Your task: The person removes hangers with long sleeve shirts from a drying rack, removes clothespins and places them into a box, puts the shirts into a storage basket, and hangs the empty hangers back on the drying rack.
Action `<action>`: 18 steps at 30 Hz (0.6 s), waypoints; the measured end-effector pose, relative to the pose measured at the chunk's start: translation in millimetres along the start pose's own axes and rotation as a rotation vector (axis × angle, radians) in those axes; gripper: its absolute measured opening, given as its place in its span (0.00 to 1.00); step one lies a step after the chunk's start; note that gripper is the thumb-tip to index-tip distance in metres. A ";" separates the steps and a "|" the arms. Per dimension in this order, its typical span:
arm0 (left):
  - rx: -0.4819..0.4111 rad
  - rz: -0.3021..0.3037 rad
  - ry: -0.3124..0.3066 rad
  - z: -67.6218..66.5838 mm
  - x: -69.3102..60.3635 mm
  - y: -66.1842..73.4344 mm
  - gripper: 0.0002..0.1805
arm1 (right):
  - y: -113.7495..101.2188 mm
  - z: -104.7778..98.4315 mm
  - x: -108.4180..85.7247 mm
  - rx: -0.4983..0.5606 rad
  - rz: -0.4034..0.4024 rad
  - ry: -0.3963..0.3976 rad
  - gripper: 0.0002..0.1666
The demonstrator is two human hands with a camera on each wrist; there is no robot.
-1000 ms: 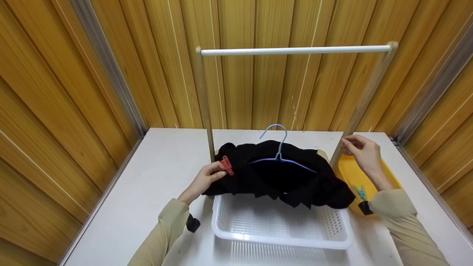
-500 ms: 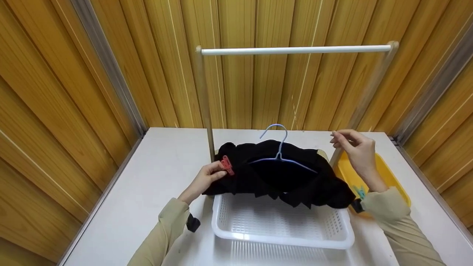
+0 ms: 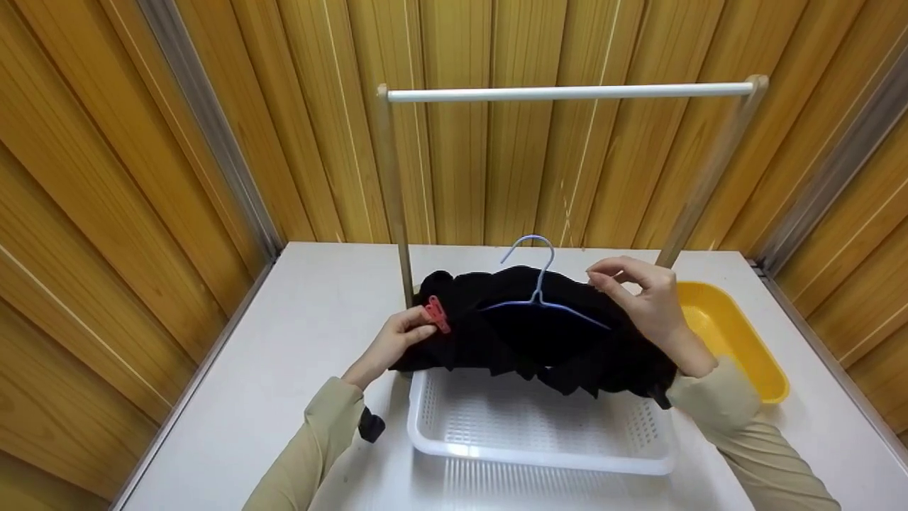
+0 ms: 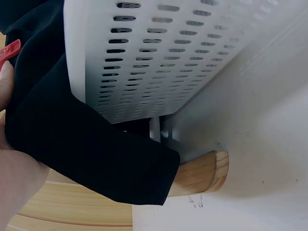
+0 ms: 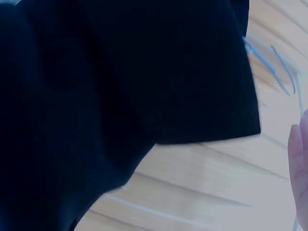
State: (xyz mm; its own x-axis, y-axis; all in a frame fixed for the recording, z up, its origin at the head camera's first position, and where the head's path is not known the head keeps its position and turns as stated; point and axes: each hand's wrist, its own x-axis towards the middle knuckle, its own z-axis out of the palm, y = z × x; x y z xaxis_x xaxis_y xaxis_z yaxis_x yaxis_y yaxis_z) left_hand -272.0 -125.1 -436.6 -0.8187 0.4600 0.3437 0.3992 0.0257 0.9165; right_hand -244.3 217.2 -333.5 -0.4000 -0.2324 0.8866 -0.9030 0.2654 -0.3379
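A black garment (image 3: 468, 333) is draped on a blue wire hanger (image 3: 537, 284), whose hook points up. A red clothespin (image 3: 437, 314) sits on the garment's left side. There my left hand (image 3: 390, 348) pinches the cloth, thumb in front, right beside the clothespin; in the left wrist view the clothespin (image 4: 9, 50) shows near my thumb, and the sleeve (image 4: 96, 154) hangs down. Above the garment's right shoulder, my right hand (image 3: 649, 301) has thumb and index fingertips close together, with nothing visible between them. The right wrist view is blurred and mostly dark cloth (image 5: 144, 72).
A white perforated basket (image 3: 539, 458) stands below the garment. Behind rises a rack with a white rail (image 3: 567, 93) and wooden posts (image 3: 392, 199). At the right lies a yellow tray (image 3: 762, 362), partly covered by my right sleeve. Wood-look panels enclose the white table (image 3: 319, 298).
My right hand has moved left, from above the yellow tray to the garment's right shoulder. The green clothespin in the tray is now hidden. My left hand stays in place.
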 end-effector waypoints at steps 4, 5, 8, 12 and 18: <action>-0.005 -0.002 0.002 -0.2 0.2 -0.7 0.05 | -7.9 9.1 2.4 0.047 -0.042 -0.027 0.03; -0.009 -0.008 0.003 -0.2 -0.1 -1.0 0.05 | -10.1 11.6 2.7 0.058 -0.051 -0.034 0.04; -0.022 -0.028 0.006 -0.4 -0.8 -1.7 0.05 | -16.3 19.1 3.0 0.104 -0.064 -0.058 0.05; -0.021 -0.024 0.008 -0.1 -0.7 -2.2 0.05 | -23.0 29.2 3.7 0.161 -0.055 -0.098 0.05; -0.004 -0.002 0.004 1.1 0.5 -1.4 0.04 | -30.5 43.0 6.3 0.174 -0.081 -0.163 0.07</action>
State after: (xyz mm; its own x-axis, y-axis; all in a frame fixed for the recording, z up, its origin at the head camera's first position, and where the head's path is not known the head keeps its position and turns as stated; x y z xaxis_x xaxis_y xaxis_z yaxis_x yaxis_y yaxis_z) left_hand -272.6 -124.0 -437.9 -0.8212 0.4562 0.3428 0.3960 0.0230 0.9180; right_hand -226.0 167.4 -331.2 -0.3329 -0.3979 0.8549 -0.9408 0.0784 -0.3298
